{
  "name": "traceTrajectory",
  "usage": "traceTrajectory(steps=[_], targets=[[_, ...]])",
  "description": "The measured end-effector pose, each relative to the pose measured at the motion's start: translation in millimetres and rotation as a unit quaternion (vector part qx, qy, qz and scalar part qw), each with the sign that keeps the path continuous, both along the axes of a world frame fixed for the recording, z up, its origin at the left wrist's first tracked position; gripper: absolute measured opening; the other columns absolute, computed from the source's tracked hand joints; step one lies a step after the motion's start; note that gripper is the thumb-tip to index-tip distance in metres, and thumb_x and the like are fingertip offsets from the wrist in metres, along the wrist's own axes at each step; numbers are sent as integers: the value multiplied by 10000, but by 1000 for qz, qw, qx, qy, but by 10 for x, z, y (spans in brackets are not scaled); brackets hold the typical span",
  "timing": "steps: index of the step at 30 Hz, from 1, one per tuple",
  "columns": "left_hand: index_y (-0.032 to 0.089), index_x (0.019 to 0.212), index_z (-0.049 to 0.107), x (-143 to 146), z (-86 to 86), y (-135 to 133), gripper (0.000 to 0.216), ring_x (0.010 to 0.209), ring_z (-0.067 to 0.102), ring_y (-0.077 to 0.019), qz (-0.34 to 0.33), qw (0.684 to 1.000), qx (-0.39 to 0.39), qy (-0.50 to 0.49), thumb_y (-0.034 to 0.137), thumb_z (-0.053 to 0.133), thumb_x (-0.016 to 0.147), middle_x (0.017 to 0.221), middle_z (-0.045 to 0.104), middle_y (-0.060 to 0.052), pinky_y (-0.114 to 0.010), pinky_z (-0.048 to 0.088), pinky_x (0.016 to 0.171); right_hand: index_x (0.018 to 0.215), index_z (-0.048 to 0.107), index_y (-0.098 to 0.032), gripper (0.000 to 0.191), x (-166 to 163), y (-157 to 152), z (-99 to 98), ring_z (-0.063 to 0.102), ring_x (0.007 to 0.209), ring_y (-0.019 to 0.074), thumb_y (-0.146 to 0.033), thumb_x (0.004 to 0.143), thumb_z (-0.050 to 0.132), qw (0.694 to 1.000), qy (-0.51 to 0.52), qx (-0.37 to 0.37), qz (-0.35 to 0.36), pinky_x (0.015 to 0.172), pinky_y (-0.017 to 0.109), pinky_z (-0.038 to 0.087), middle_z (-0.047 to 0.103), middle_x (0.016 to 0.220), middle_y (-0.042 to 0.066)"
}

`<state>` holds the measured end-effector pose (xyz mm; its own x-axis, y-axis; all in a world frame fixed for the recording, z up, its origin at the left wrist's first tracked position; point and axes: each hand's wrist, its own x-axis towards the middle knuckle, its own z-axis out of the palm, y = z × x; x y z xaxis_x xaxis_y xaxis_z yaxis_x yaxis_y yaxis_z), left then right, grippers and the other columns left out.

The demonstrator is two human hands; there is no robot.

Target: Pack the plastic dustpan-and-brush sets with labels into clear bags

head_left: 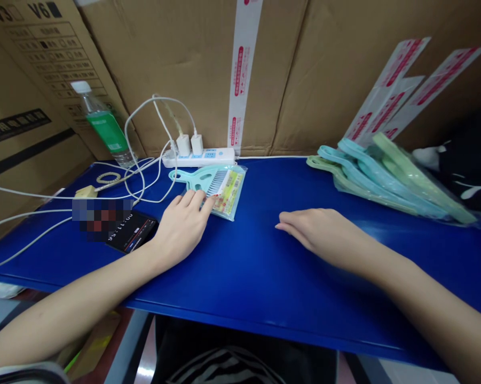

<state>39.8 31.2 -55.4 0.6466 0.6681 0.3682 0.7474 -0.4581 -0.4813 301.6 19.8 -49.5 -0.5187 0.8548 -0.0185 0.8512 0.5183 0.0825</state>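
A mint-green dustpan and brush set [218,184] in a clear bag, with a yellow-green label card, lies on the blue table [240,272]. My left hand [186,221] lies palm down at the bag's near edge, its fingers stretched over the plastic. To the right, my right hand [320,232] hovers just over or rests on the table, I cannot tell which. Its fingers are pressed together and nothing shows in them. Beyond it is a stack of bagged dustpan sets [392,178], light blue and green.
A power strip [204,157] with white chargers stands against the cardboard wall [184,58]. White cables [142,181] loop across the left side. A phone [132,232] showing a timer lies there, with a green-labelled bottle [106,125] behind. A dark patterned fabric [468,144] is at the far right.
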Motion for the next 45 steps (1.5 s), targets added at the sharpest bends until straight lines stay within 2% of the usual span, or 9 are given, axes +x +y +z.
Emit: traceTrajectory(steps=[10,16,24,29,31,33,37,41,45], targets=[[142,1071,670,-9,28,12,226,886,632,-264,70,995,-61,44,108,543,888,989,686,-98,-352,525,676,717,469,-230,293,2,-15,82,615,566,185,-266,988,362,999,22,41,-25,516,280,287,642,633,6],[143,1065,690,-23,34,16,230,856,634,-254,57,996,-59,46,107,562,877,928,688,-92,-341,522,663,780,522,-215,243,-47,-20,68,664,660,208,-218,982,387,997,-49,-35,-41,524,288,276,704,760,43],[151,1024,705,-14,50,-24,232,875,637,-254,12,997,-72,38,105,540,868,945,696,-100,-355,536,687,832,503,-212,173,-28,-21,119,613,574,188,-258,975,416,998,-24,8,-62,507,273,273,645,653,14],[162,1058,704,-9,47,-43,271,862,647,-251,-9,997,-70,31,99,524,866,953,699,-109,-348,539,682,810,514,-225,195,17,-1,70,596,575,192,-216,952,380,999,1,-30,-40,504,278,296,632,637,12],[166,1072,702,-15,39,-46,285,871,649,-251,-8,997,-68,24,99,517,866,965,699,-113,-346,539,687,837,535,-228,189,91,49,63,606,628,199,-212,937,376,998,44,-5,-35,541,288,358,660,707,31],[160,1091,697,-22,29,-47,301,878,651,-253,-13,998,-63,19,93,512,863,976,698,-118,-350,543,699,914,571,-210,176,204,129,68,622,773,241,-222,919,395,992,85,79,-55,648,332,431,684,861,95],[139,1084,701,-29,17,-43,299,875,654,-264,-30,998,-45,15,81,520,853,964,697,-124,-358,549,687,1168,580,-112,335,434,328,65,541,1067,386,-218,897,415,958,69,232,-156,817,481,430,627,1115,232],[140,1077,705,-27,17,-38,289,868,652,-265,-31,998,-37,27,87,521,860,939,696,-116,-347,543,662,1348,495,-89,485,492,462,5,432,1252,456,-113,869,429,948,22,230,-220,923,587,364,491,1373,283],[136,1069,706,-27,28,-43,278,878,651,-267,-23,999,-36,31,93,515,872,949,695,-119,-341,539,664,1416,439,-125,586,469,493,7,336,1336,500,-50,835,474,939,15,238,-247,947,615,344,371,1485,290]])
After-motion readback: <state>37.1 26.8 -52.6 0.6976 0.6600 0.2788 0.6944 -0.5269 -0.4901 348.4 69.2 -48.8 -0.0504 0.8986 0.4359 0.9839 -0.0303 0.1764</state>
